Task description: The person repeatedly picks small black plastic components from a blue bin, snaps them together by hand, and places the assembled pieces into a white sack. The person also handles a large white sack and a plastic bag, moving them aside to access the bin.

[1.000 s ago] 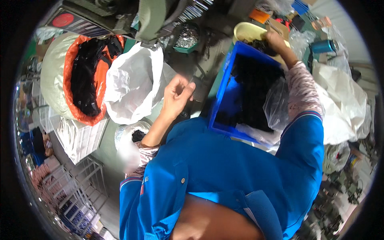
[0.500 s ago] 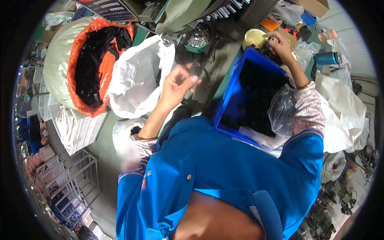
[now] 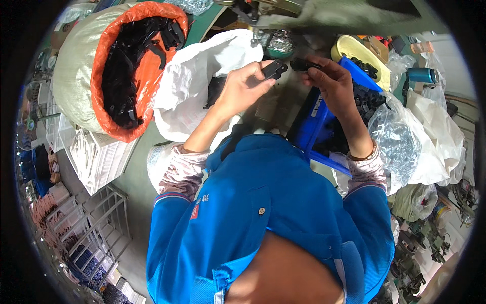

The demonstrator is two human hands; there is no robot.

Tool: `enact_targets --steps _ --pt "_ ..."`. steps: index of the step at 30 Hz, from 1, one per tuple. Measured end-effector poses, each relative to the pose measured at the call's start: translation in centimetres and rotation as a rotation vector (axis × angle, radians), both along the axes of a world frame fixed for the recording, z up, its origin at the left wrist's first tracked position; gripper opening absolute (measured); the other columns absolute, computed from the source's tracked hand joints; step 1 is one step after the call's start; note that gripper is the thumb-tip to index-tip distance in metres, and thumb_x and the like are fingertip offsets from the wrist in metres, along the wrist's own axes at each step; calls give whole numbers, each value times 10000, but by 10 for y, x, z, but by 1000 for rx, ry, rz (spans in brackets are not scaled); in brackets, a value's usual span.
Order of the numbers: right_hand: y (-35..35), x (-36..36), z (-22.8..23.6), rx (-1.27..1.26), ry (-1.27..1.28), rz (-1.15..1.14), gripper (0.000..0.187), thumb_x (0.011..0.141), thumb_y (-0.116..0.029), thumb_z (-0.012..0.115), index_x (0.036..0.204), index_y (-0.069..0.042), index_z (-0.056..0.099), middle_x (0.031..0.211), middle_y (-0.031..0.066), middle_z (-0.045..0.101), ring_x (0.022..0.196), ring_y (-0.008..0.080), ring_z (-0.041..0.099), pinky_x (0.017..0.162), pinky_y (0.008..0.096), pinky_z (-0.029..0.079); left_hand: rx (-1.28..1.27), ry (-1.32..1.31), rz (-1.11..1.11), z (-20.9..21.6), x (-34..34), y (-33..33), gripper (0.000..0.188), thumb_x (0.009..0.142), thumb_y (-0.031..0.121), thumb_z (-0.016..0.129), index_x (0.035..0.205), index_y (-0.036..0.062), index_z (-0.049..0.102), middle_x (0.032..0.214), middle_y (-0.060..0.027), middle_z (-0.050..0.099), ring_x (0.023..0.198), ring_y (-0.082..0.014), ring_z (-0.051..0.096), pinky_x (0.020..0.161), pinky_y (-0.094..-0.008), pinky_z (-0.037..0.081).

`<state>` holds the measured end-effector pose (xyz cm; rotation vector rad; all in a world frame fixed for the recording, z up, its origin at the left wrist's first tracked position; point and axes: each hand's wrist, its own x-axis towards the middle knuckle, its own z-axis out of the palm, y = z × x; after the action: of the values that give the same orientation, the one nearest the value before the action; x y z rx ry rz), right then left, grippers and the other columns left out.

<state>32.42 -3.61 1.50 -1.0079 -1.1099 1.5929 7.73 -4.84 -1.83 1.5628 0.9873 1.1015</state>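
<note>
Head view: L blk pc [image 3: 275, 69] in L hand [image 3: 242, 90], pinched narrow btwn thumb and index finger, jutting out past the tips toward R. R blk pc [image 3: 302, 65] in R hand [image 3: 334, 83], also a narrow pinch, w/ near end pointing L. Both pcs roughly level, ends facing, just beside each other; small gap apparent, but can't tell for sure re contact. L hand over far R rim of white sack [image 3: 177, 101]; R hand above far L corner of blue crate [image 3: 318, 119], w/ blk parts inside. Yellow tub [image 3: 344, 48] just beyond R hand, more blk parts in it; green tray [image 3: 280, 52] of shiny metal bits beyond the gap btwn hands. Orange-lined sack [image 3: 147, 101] farther L, blk pcs inside.

Hard to make out: fine shape of both pcs, esp. R one, dark and soft-edged, partly occl. by fingers. Lower L fingers curled, partly out of sight. Crate contents partly behind R forearm + clear plastic bag [image 3: 397, 139]. White sack bottom hidden. Machine [image 3: 374, 20] at top blurred, cut off by edge.
</note>
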Motion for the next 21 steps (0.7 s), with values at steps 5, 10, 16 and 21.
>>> enact_targets --steps 5,10,16,21 --pt "3 -30 3 102 -198 35 271 928 -96 650 1156 49 628 953 134 706 839 174 699 756 293 584 136 66 -16 2 -26 7 233 836 12 723 766 12 500 1178 -194 674 976 -142 638 791 -287 510" --pt "7 -52 3 164 -296 1 242 922 -75 653 1137 36 645 921 123 711 838 156 696 740 276 579 255 197 -60 10 -45 20 210 827 36 719 754 11 523 1184 -168 678 922 -179 688 756 -297 527" --pt "16 -71 -5 282 -415 -19 223 891 -40 674 1103 29 666 912 119 702 838 156 705 708 274 580 387 334 -118 13 -57 38 229 782 55 727 695 -1 523 1155 -166 683 709 -254 677 646 -326 530" --pt "22 -96 -11 389 -463 -94 222 875 -35 689 1085 35 671 914 119 689 838 167 713 678 271 580 431 402 -137 17 -75 59 197 763 70 745 722 -14 571 1111 -158 696 695 -276 666 640 -336 530"
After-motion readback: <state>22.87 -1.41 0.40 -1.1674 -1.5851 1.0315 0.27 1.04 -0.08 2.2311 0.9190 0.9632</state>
